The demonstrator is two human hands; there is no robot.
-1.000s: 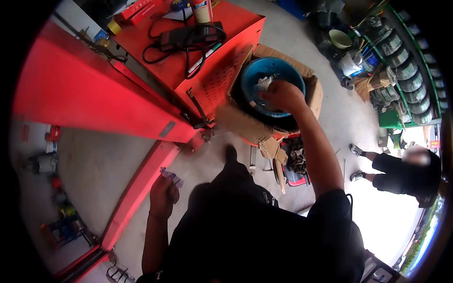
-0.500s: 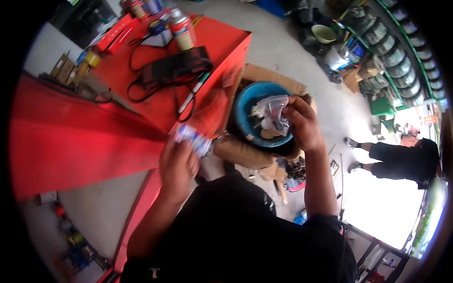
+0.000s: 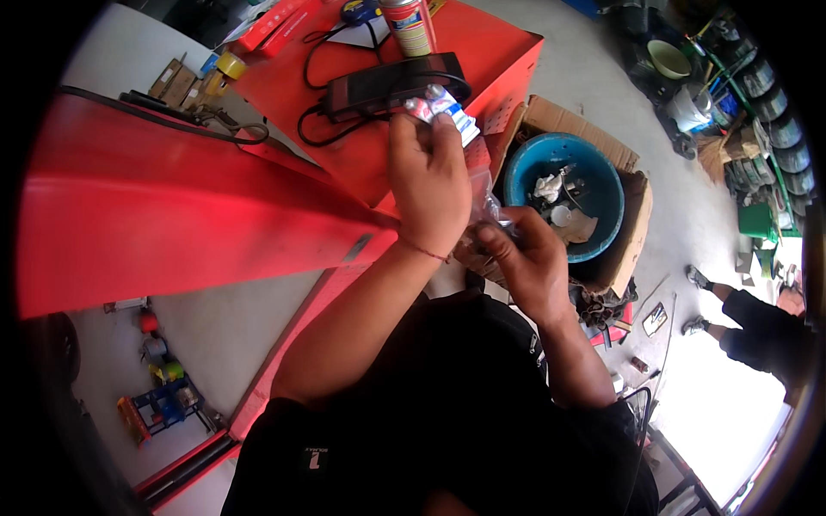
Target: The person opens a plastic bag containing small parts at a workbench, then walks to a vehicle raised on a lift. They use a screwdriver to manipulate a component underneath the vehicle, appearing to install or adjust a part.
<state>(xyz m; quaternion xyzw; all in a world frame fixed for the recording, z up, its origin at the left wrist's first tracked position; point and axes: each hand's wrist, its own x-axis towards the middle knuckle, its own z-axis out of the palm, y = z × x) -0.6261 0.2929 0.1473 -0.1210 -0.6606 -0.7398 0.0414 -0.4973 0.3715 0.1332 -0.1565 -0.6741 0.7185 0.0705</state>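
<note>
My left hand (image 3: 433,185) is closed on small white squeeze tubes (image 3: 453,113), with red and blue on them, and holds them up over the edge of the red cabinet top (image 3: 503,43). Lower and to the right, my right hand (image 3: 535,267) pinches a clear plastic bag (image 3: 484,199), partly hidden behind my left wrist. Just beyond the tubes, a black device (image 3: 391,82) with a cable lies on the cabinet top. A blue basin (image 3: 613,193) holding scraps and white crumpled bits sits in a cardboard box (image 3: 635,232), to the right of my right hand.
A spray can (image 3: 409,30) stands at the back of the cabinet top. A red machine panel (image 3: 198,211) fills the left. Another person's legs (image 3: 748,322) are at the far right, near racks of tyres (image 3: 761,82). A pale bowl (image 3: 668,58) and a white bucket (image 3: 688,110) stand beyond.
My left hand has lifted the tubes up and to the right. My right hand has drawn the plastic bag away from over the basin, toward my left wrist. The view has shifted left.
</note>
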